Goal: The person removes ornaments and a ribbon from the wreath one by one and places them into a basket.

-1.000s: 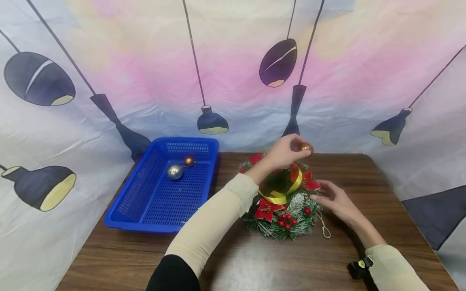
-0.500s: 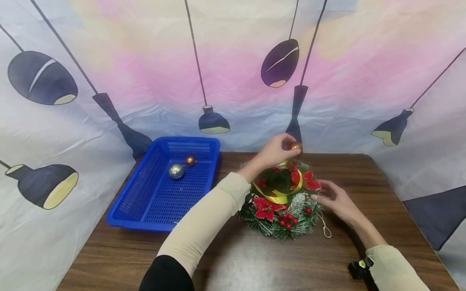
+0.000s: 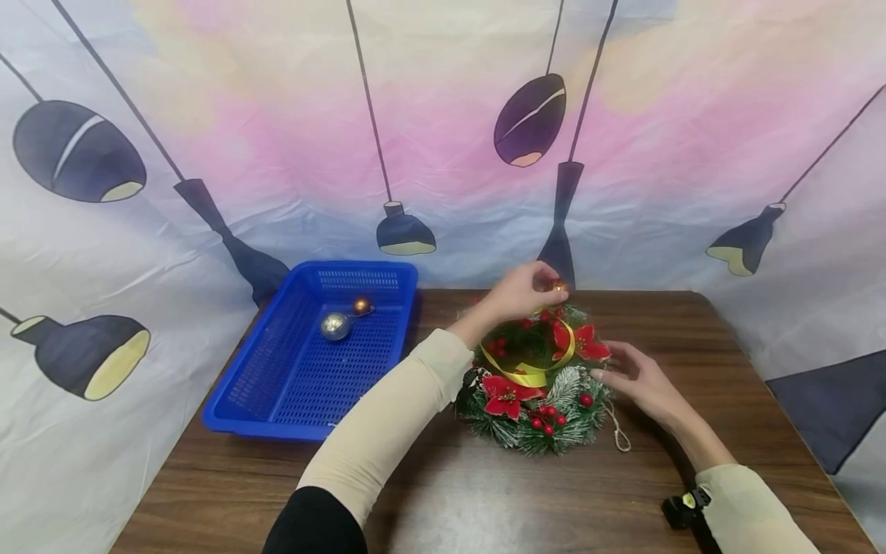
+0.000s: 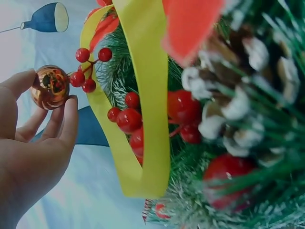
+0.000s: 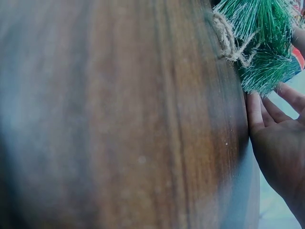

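Note:
My left hand [image 3: 521, 292] pinches a shiny copper bauble [image 4: 50, 87] between thumb and fingertips, above the far side of a Christmas wreath [image 3: 536, 442]. The left wrist view shows red berries touching or almost touching the bauble. Green needles, red poinsettias [image 3: 508, 396], berries and a pinecone [image 4: 238, 95] make up the wreath, which lies on the table. A yellow ribbon [image 3: 529, 378] loops over its middle. My right hand [image 3: 644, 385] holds the wreath's right edge, thumb on one side and fingers on the other. A twine loop [image 3: 621, 440] sticks out beside it.
A blue plastic basket [image 3: 242, 427] stands to the left on the wooden table [image 3: 477, 508]. It holds a silver bauble [image 3: 335, 327] and a copper bauble [image 3: 362, 306]. A printed cloth [image 3: 457, 131] hangs behind the table's back edge.
My left hand has moved left with the copper bauble, then slightly down toward the wreath's far side. My right hand has stayed at the wreath's right edge.

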Action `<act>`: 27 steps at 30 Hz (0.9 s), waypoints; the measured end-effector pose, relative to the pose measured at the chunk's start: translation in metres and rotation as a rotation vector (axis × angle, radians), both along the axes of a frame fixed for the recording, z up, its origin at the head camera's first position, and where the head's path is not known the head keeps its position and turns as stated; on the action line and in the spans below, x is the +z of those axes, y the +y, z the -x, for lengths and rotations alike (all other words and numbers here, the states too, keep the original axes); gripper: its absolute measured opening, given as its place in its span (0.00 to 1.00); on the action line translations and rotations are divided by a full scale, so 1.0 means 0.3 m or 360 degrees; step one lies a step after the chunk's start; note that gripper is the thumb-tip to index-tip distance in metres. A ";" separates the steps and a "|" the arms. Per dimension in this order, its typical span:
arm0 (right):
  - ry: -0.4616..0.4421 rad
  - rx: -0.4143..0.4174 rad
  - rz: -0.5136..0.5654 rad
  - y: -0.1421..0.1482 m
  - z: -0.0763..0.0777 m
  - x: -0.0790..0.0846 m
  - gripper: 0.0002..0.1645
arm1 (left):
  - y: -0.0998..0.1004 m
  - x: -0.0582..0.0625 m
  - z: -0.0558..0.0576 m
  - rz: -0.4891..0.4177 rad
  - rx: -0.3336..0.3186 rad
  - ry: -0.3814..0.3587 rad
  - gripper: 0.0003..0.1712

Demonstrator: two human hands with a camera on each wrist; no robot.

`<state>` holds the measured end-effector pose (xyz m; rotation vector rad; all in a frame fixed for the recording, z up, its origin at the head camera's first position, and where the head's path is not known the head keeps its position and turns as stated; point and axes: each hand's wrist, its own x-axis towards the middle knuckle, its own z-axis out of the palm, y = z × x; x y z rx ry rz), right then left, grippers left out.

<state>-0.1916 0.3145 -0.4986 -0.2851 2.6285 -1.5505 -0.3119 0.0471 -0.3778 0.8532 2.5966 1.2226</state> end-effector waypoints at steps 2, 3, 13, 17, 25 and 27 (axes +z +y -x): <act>0.0004 0.0001 0.0009 -0.001 0.002 -0.002 0.42 | 0.006 0.000 -0.001 -0.0005 0.0001 -0.0001 0.26; 0.0006 0.0002 0.0014 -0.001 0.003 -0.003 0.42 | 0.009 0.001 -0.002 -0.0004 0.0001 0.0000 0.26; 0.0006 0.0014 0.0045 0.002 0.008 -0.005 0.42 | 0.035 -0.007 -0.010 -0.0005 0.0003 -0.0027 0.25; 0.0008 0.0010 0.0039 0.004 0.008 -0.007 0.42 | 0.055 -0.011 -0.014 0.0013 -0.0001 -0.0018 0.26; 0.0006 0.0003 0.0027 0.004 0.005 -0.008 0.41 | 0.093 -0.009 -0.021 0.0019 -0.0028 -0.0058 0.25; 0.0006 0.0001 0.0030 0.004 0.006 -0.007 0.41 | 0.095 -0.006 -0.022 0.0020 -0.0024 -0.0054 0.25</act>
